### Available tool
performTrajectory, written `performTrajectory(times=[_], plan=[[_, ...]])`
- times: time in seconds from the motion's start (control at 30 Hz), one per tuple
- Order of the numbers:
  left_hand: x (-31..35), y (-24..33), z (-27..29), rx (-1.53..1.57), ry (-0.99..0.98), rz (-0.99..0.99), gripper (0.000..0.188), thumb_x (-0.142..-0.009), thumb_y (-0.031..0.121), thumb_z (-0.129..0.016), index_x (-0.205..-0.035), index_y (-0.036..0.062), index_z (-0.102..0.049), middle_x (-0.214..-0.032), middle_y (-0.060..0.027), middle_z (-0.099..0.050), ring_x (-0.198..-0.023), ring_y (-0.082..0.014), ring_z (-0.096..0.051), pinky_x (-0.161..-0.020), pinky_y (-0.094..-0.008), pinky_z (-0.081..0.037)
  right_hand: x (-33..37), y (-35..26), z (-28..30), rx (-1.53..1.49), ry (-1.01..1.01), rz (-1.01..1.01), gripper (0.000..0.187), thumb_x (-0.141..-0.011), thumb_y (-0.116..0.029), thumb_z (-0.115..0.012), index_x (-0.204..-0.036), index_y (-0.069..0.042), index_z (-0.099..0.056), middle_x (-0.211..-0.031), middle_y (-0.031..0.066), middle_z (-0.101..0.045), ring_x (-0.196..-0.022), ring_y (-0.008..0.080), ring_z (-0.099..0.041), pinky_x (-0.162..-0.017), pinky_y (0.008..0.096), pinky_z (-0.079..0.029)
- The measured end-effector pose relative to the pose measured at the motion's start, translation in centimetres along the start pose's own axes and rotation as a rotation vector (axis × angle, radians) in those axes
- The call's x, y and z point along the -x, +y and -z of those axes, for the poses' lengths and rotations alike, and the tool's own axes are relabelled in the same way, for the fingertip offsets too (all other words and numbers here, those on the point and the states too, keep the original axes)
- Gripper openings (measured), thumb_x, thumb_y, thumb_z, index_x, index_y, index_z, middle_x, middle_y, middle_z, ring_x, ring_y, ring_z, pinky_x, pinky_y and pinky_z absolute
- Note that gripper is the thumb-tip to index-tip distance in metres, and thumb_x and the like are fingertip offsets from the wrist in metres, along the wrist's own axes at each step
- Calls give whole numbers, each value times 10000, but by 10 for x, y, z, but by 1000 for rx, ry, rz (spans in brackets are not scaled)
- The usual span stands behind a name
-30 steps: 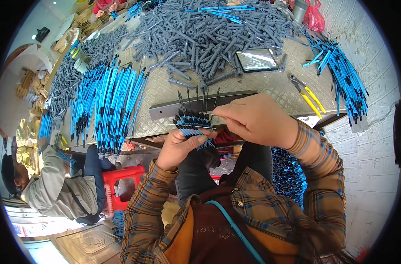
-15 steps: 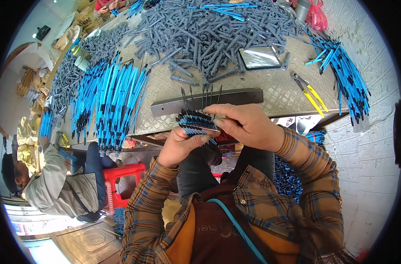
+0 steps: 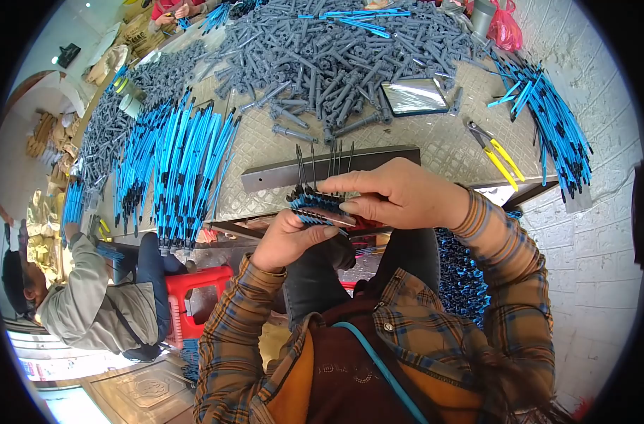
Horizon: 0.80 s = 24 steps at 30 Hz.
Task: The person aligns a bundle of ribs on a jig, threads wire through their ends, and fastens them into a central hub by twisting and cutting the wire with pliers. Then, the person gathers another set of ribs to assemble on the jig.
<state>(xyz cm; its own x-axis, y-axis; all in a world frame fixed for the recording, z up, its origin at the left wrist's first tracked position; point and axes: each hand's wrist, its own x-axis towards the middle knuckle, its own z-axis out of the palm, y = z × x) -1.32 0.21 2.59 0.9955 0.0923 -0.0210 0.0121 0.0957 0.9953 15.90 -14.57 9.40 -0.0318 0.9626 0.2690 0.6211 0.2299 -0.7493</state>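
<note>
My left hand [image 3: 283,240] is closed round a bundle of thin blue rods with black ends [image 3: 315,205], held just in front of the table edge. Several slim dark rods [image 3: 334,166] stick up from the bundle toward a dark metal bar [image 3: 283,174] lying along that edge. From the other side my right hand [image 3: 406,194] reaches in, with its index finger across the top and its thumb against the bundle's right side. What exactly sits between those two fingertips is hidden.
Grey plastic plugs [image 3: 336,63] are heaped across the table. Blue rods lie at left [image 3: 187,169] and right [image 3: 555,127]. A phone-like dark slab [image 3: 415,97] and yellow-handled pliers [image 3: 502,159] lie at right. A person in grey [image 3: 103,304] sits left beside a red stool [image 3: 195,297].
The bundle has come slightly lower and to the right, and its slim dark rods have shifted. My right wrist has moved a little to the right, its fingers still at the bundle.
</note>
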Motion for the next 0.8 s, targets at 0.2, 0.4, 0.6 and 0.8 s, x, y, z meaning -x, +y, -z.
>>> performTrajectory(times=[0.2,0.4,0.6,0.8], plan=[[0,0,-1,43,10,-18,200,-835,43,-596,-1033,22,-610,-974,-8,-620,-916,-84,-537,-823,-240,-429,7,9,-34,-40,177,24,307,-874,-121,-519,-1176,-65,-528,-666,116,-583,-547,194,-560,-529,277,-428],[0,-10,3,16,33,-75,209,-831,36,-600,-1039,23,-606,-966,3,-618,-904,-79,-537,-813,-230,-430,9,-1,-48,-25,286,-91,284,-902,-108,-459,-1176,-50,-506,-711,130,-578,-584,206,-571,-550,280,-434],[-1,-9,1,-32,18,-76,205,-834,32,-596,-1039,26,-606,-960,4,-619,-893,-69,-530,-800,-227,-432,9,0,-54,11,333,-54,269,-918,-116,-431,-1167,-42,-502,-720,133,-577,-600,203,-575,-560,274,-436],[0,-10,1,20,19,-75,199,-835,23,-591,-1032,17,-610,-956,0,-622,-884,-64,-528,-784,-224,-436,10,-2,-61,-152,421,-38,269,-914,-124,-444,-1164,-45,-501,-712,128,-579,-611,205,-586,-557,269,-436]])
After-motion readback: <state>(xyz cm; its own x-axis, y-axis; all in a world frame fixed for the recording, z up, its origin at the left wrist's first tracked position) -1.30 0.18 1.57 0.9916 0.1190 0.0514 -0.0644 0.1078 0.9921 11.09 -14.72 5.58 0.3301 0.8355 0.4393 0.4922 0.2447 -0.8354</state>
